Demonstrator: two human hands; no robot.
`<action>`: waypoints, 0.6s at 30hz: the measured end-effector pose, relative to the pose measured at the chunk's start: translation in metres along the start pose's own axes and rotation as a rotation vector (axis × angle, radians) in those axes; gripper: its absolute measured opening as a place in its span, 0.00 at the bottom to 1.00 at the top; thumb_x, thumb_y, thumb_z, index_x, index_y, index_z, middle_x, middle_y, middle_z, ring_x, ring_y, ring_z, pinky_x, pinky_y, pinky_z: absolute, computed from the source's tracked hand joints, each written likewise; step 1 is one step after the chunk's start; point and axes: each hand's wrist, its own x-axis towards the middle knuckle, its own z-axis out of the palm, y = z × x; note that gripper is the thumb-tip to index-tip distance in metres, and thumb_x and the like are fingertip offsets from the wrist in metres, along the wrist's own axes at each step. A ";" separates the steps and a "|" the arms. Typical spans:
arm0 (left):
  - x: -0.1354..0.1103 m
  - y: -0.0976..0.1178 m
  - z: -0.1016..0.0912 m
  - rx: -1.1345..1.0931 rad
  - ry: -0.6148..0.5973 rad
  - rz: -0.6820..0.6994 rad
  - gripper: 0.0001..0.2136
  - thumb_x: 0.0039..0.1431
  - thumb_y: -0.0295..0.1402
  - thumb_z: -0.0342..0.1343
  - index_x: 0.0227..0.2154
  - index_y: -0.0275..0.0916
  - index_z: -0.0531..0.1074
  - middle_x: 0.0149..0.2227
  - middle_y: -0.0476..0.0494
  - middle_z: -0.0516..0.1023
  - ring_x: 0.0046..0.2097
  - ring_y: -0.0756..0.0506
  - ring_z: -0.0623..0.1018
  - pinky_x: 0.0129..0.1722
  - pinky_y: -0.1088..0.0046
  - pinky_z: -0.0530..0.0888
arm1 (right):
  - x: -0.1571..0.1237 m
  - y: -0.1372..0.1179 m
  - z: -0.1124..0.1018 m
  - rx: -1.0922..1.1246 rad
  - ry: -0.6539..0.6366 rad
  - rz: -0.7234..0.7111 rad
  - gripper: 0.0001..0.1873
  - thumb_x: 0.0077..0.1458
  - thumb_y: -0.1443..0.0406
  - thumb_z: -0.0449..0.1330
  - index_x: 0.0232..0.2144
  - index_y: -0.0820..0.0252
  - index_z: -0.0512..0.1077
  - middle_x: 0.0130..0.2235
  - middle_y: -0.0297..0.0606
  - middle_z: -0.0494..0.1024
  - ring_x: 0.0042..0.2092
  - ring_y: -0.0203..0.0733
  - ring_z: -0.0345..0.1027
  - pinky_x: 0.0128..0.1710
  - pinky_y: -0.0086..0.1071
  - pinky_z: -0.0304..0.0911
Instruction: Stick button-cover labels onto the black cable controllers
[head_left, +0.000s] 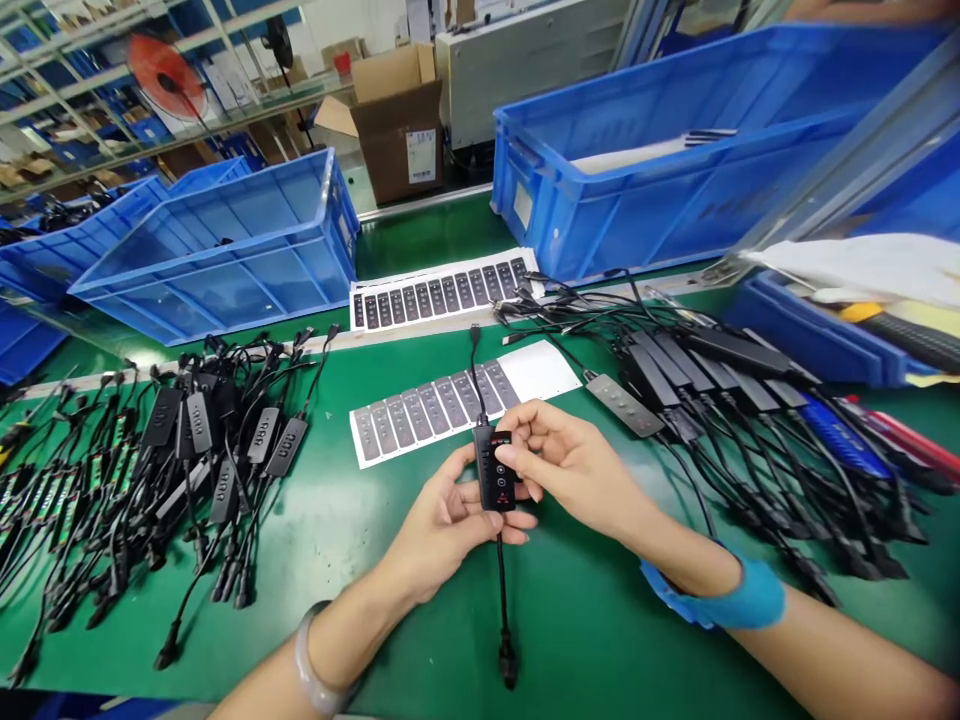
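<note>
Both hands (pixel 442 525) (pixel 574 465) on partly visible controller (pixel 485 478)

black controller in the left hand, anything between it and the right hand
Yes: a black label held by the right hand overlaps the face of the black controller, which rests in the left hand. Nothing else visible intervenes.

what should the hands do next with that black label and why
Probably ease the black label left over the controller: it looks offset to the right, leaving part of the controller's face showing, while the right hand pinches the label and the left hand holds the controller.
</note>
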 end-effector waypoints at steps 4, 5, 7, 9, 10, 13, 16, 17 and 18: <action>0.000 -0.001 -0.001 0.007 -0.027 0.000 0.27 0.53 0.27 0.64 0.54 0.39 0.61 0.42 0.37 0.80 0.40 0.44 0.81 0.40 0.69 0.76 | -0.001 0.000 0.001 -0.013 0.001 0.019 0.10 0.54 0.60 0.63 0.33 0.59 0.67 0.26 0.29 0.66 0.21 0.29 0.60 0.17 0.22 0.61; 0.000 -0.001 -0.001 0.010 -0.034 0.004 0.27 0.53 0.26 0.64 0.55 0.39 0.61 0.42 0.37 0.80 0.40 0.45 0.81 0.40 0.69 0.76 | -0.002 0.000 0.001 -0.015 0.001 0.025 0.10 0.54 0.60 0.63 0.33 0.59 0.67 0.26 0.29 0.66 0.21 0.29 0.60 0.17 0.22 0.61; 0.000 -0.002 -0.002 0.016 -0.047 0.012 0.27 0.55 0.26 0.63 0.55 0.39 0.60 0.40 0.38 0.80 0.40 0.45 0.80 0.40 0.70 0.76 | -0.002 -0.001 0.000 -0.022 0.002 0.031 0.09 0.54 0.60 0.62 0.33 0.59 0.67 0.26 0.28 0.66 0.21 0.28 0.60 0.17 0.21 0.61; 0.001 -0.002 -0.001 0.019 -0.057 0.018 0.26 0.56 0.26 0.62 0.56 0.39 0.59 0.39 0.40 0.80 0.40 0.45 0.80 0.41 0.70 0.76 | -0.002 -0.001 -0.001 -0.030 0.004 0.038 0.09 0.54 0.60 0.62 0.33 0.59 0.67 0.26 0.28 0.66 0.21 0.28 0.60 0.17 0.21 0.61; 0.001 -0.002 -0.001 0.021 -0.060 0.018 0.26 0.56 0.26 0.62 0.56 0.39 0.60 0.39 0.40 0.80 0.41 0.45 0.80 0.41 0.70 0.76 | -0.002 -0.001 -0.001 -0.034 0.006 0.041 0.10 0.54 0.60 0.62 0.33 0.59 0.67 0.26 0.29 0.66 0.21 0.28 0.60 0.17 0.21 0.61; 0.001 -0.002 -0.001 0.032 -0.058 0.010 0.27 0.56 0.27 0.61 0.57 0.40 0.59 0.40 0.40 0.79 0.42 0.43 0.80 0.42 0.67 0.76 | -0.002 -0.001 -0.001 -0.037 0.012 0.043 0.10 0.54 0.59 0.63 0.33 0.59 0.67 0.26 0.29 0.67 0.21 0.29 0.61 0.17 0.21 0.61; 0.000 -0.002 -0.001 0.046 -0.043 0.001 0.27 0.56 0.27 0.61 0.57 0.39 0.59 0.40 0.38 0.79 0.42 0.42 0.80 0.42 0.66 0.76 | -0.002 -0.001 -0.001 -0.036 0.013 0.040 0.11 0.54 0.59 0.63 0.33 0.59 0.67 0.25 0.29 0.67 0.21 0.29 0.61 0.16 0.21 0.62; 0.000 -0.001 -0.001 0.051 -0.039 -0.001 0.27 0.56 0.27 0.61 0.57 0.39 0.59 0.40 0.38 0.80 0.43 0.41 0.80 0.42 0.65 0.76 | -0.002 -0.001 -0.001 -0.035 0.011 0.040 0.11 0.54 0.59 0.63 0.33 0.59 0.68 0.25 0.29 0.66 0.21 0.29 0.61 0.16 0.21 0.62; -0.001 -0.001 -0.001 0.056 -0.035 -0.003 0.27 0.56 0.27 0.61 0.57 0.39 0.59 0.41 0.38 0.80 0.43 0.41 0.80 0.42 0.65 0.76 | -0.002 -0.001 -0.001 -0.034 0.010 0.041 0.11 0.54 0.59 0.63 0.34 0.59 0.68 0.25 0.29 0.66 0.21 0.28 0.60 0.16 0.21 0.62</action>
